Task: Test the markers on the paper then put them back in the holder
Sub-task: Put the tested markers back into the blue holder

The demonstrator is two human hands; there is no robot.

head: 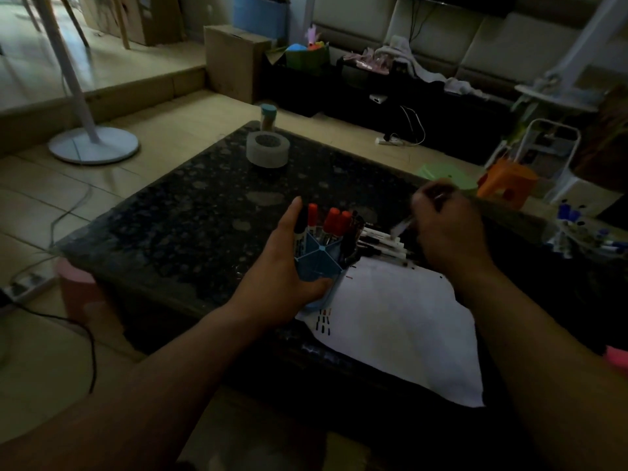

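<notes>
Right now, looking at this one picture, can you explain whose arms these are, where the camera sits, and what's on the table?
There is no machine here. These are a person's two bare arms, filmed by a camera worn on their head, looking forward and down. The left hand grips a blue holder with red-capped markers in it, at the corner of a white paper bearing test strokes. The right hand holds a blurred marker above loose markers lying on the dark stone table. A tape roll sits farther back.
</notes>
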